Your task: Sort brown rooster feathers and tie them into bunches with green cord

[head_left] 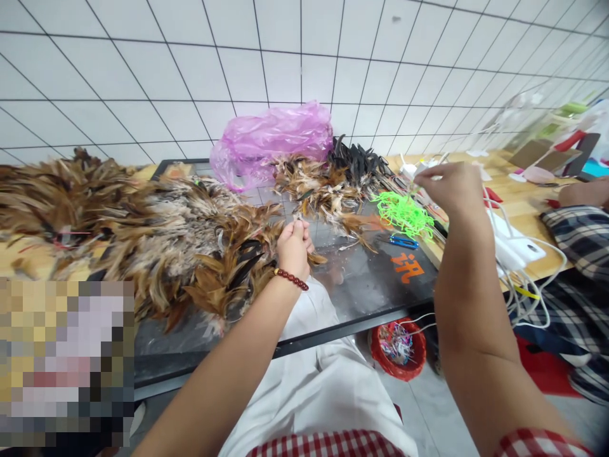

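Note:
My left hand point(294, 246), with a dark red bead bracelet on its wrist, is closed in a fist above the black board point(356, 279). What lies inside its fingers is hidden; a brown feather tip point(318, 258) shows just beside it. To its left spreads a large heap of brown and cream feathers point(190, 222). My right hand point(450, 184) is raised over the board's right side, slightly blurred, thumb and fingers pinched together. Anything in that pinch is too small to name. Below it lie a tangle of bright green cord point(404, 212) and a blue small tool point(403, 241).
Behind stand a pink plastic bag point(276, 136), more brown feathers point(323, 184) and black feathers point(359, 162). White cables and a power strip point(516, 244) lie at right, near another person's plaid clothing point(580, 241). A red basket point(398, 371) with scraps is below the board's edge.

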{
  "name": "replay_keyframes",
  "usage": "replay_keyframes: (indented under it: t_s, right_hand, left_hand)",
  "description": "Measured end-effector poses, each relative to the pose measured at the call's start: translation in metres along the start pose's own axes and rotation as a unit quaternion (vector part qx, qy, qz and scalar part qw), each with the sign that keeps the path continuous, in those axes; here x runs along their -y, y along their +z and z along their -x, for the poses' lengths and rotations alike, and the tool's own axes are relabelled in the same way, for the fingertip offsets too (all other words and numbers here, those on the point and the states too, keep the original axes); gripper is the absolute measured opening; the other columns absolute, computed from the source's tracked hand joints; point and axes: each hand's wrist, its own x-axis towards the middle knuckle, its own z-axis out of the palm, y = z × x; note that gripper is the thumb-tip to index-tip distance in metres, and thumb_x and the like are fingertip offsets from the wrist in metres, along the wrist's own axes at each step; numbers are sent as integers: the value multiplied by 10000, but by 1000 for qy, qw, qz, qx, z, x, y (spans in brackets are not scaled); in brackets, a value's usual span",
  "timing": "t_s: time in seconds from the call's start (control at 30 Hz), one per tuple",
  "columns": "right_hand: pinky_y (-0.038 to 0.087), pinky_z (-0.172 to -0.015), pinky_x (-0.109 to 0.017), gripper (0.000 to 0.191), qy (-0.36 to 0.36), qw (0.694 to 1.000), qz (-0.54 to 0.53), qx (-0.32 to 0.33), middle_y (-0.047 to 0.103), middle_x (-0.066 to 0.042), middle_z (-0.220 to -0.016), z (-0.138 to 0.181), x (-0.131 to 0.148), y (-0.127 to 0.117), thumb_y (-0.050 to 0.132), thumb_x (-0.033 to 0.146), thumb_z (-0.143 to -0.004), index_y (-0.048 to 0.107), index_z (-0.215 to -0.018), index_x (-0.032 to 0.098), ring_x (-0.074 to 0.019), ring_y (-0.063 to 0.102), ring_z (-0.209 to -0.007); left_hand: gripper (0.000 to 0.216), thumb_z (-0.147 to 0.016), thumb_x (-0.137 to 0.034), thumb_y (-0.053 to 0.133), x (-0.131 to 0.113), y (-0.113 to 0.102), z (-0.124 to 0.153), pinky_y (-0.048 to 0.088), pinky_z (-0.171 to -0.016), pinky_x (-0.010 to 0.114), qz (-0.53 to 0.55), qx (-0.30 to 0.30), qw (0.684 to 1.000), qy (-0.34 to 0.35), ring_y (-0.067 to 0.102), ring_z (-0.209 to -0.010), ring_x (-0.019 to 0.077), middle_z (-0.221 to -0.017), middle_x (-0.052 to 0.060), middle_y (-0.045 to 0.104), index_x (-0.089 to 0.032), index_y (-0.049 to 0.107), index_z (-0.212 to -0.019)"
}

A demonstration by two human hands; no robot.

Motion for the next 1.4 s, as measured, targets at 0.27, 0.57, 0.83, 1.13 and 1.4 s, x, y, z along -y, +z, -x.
replay_keyframes:
  t_s: [0.27, 0.57, 0.83, 1.13, 1.4]
  right_hand:
    - [466, -595, -300, 169, 0, 975, -215, -50, 660, -41, -647, -1, -21, 56, 634, 323, -795, 699, -791, 167, -157, 580, -608]
    - [398, -479, -241, 215, -28, 932, -360, -12, 659, -14, -713, 17, -6, 66, 621, 390, -801, 662, -851, 186, -103, 518, -508]
    - [310, -403, -208, 362, -31, 785, -581, 214, 551, 59, -610, 49, 32, 59, 742, 496, -706, 528, -797, 219, -69, 421, -428]
    - [317, -397, -195, 417, -52, 706, -619, 341, 528, 68, -602, 80, 71, 67, 764, 531, -698, 506, -806, 222, -57, 401, -428]
    - [220, -373, -176, 303, -44, 754, -651, 77, 387, 98, -565, 39, 23, 51, 757, 419, -735, 529, -806, 233, -37, 279, -415]
  left_hand:
    - [203, -874, -262, 579, 2, -1, 0, 235, -383, 144, -12, 13, 1000, -15, 298, -383, 23, -536, -71, 397, -151, 524, -714]
    - [208, -867, -264, 591, 3, -3, -2, 248, -390, 139, -28, 52, 998, -19, 310, -407, 25, -563, -58, 407, -148, 531, -705]
    - [131, -811, -255, 664, -1, 0, 7, 388, -445, 189, -24, 168, 986, -3, 427, -482, 46, -728, -20, 518, -148, 594, -781]
    - [238, -859, -278, 611, 0, -2, 10, 385, -444, 195, -64, 270, 958, -78, 426, -440, 59, -596, -25, 478, -141, 527, -684]
    - [231, -923, -195, 495, -7, 1, 9, 356, -449, 171, 32, 215, 971, -96, 386, -459, 47, -624, -28, 437, -141, 494, -698]
